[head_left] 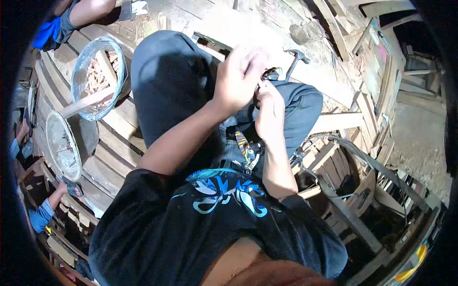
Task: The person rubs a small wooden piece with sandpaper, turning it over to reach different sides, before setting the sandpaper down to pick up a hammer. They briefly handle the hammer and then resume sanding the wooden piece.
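Both hands meet above my lap, between my bent knees. My left hand (237,78) has its fingers curled, but bright glare washes out their tips. My right hand (270,112) is closed, its thumb and fingers pinched together close to the left fingertips. A small dark thing (272,74) shows at the fingertips, too little of it visible to name. Just beyond the hands, a hammer (298,56) lies with its handle pointing back toward my knee. A colourful striped strap (242,144) hangs at my waist below the right wrist.
At left stand a clear-sided bucket (76,71) with wood pieces and a second round bucket (78,159). Slatted boards (112,133) lie beneath. To the right are a dark curved tube (355,147) and wooden planks (338,122). Other people's legs (90,12) show along the left side.
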Demonstrator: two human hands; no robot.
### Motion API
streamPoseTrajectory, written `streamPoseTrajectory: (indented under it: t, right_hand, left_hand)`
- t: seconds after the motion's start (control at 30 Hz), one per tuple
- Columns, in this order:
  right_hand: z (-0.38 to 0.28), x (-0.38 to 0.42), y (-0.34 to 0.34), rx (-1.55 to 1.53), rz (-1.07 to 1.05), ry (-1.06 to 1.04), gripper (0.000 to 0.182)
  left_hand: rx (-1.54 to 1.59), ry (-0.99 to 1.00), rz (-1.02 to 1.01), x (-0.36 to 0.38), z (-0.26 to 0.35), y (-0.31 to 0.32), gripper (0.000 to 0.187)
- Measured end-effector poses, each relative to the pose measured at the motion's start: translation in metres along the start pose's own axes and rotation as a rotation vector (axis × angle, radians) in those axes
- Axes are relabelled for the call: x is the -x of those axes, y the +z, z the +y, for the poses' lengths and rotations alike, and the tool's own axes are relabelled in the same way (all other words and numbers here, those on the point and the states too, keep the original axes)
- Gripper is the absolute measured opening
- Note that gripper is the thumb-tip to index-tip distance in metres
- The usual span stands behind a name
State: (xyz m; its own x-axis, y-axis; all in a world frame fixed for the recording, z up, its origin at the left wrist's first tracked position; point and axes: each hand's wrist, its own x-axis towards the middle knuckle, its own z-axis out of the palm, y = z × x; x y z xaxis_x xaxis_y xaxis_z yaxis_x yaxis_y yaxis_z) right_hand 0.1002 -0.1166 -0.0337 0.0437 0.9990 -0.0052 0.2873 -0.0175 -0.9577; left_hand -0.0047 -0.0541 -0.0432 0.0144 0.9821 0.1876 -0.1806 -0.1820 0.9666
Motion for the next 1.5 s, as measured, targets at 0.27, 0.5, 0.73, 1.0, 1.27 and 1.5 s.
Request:
streamPoseTrajectory:
  t: [0.27, 0.5, 0.73, 1.0, 1.27, 1.5]
  right_hand:
    - [0.023, 0.001, -0.003, 0.196, 0.015, -0.031, 0.027]
    - [0.021, 0.003, 0.004, 0.080, 0.124, 0.009, 0.023]
    - [0.019, 0.001, -0.002, 0.082, 0.048, 0.043, 0.021]
    - [0.010, 0.000, -0.005, 0.045, 0.046, 0.049, 0.022]
    - [0.015, 0.000, -0.005, 0.023, 0.073, 0.060, 0.021]
    - [0.019, 0.005, -0.005, -0.004, 0.044, 0.050, 0.021]
  left_hand:
    - [-0.082, 0.042, 0.059, 0.002, -0.003, 0.001, 0.017]
    - [-0.314, -0.003, 0.031, 0.002, -0.006, -0.003, 0.018]
    - [-0.278, 0.012, 0.039, -0.001, -0.004, -0.001, 0.020]
    - [-0.339, -0.051, -0.026, -0.001, 0.005, -0.001, 0.022]
    - [-0.386, -0.056, -0.044, 0.004, -0.002, 0.000, 0.022]
    - [-0.141, -0.027, -0.013, 0.007, 0.003, 0.005, 0.020]
